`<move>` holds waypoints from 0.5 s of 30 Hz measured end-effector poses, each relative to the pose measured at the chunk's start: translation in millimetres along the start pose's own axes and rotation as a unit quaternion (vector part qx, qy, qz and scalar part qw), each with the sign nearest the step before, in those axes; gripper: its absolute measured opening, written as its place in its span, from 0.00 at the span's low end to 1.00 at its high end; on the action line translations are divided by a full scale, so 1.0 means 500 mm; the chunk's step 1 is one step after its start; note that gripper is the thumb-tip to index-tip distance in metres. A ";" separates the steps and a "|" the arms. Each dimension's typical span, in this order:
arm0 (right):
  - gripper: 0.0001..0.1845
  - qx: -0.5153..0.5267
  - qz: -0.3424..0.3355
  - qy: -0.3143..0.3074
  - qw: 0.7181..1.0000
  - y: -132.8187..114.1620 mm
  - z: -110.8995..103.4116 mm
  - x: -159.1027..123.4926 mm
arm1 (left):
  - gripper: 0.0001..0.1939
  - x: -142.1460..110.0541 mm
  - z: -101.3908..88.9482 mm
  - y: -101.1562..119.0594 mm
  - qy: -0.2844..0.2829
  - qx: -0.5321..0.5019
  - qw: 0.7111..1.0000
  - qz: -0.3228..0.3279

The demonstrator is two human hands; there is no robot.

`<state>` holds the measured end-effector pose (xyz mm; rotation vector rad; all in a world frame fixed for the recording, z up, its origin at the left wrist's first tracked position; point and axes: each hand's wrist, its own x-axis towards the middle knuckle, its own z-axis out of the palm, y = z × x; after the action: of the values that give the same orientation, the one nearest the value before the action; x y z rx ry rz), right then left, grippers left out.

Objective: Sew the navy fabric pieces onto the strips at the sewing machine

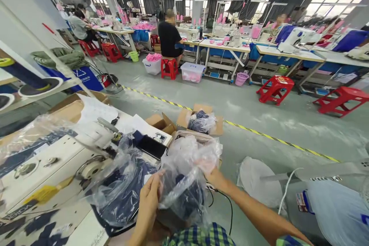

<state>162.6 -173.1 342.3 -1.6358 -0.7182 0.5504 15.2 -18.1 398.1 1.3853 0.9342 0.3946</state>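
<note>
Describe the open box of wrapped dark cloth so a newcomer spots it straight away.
Follow the yellow-and-black tape across the floor to the break just beyond the clear bag being handled. The open box sits there, brown flaps spread. Unlike the carton to its left, it shows dark cloth in clear plastic.

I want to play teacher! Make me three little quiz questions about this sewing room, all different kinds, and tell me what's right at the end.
1. True or false: the left hand and the right hand both touch the clear plastic bag.
2. The person in the black shirt sits on a stool. What colour is it? A) blue B) red C) green
3. Fill in: the striped tape on the floor is yellow and ____.

Key: 1 true; 2 B; 3 black
</note>
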 end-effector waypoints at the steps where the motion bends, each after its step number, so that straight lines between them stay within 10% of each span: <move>1: 0.17 0.003 0.000 0.027 1.000 -0.011 -0.018 0.016 | 0.36 0.009 0.008 0.016 -0.005 -0.018 1.000 0.009; 9: 0.22 0.023 -0.017 0.144 0.989 -0.089 -0.156 0.167 | 0.27 0.049 0.117 0.144 -0.120 -0.134 0.977 0.116; 15: 0.17 -0.018 0.012 0.177 0.984 -0.032 -0.221 0.295 | 0.33 0.099 0.174 0.086 -0.138 -0.062 0.978 0.143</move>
<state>340.2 -142.3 383.4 -1.7184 -0.4480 0.2531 122.0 -30.7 415.1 1.4200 0.4764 0.4542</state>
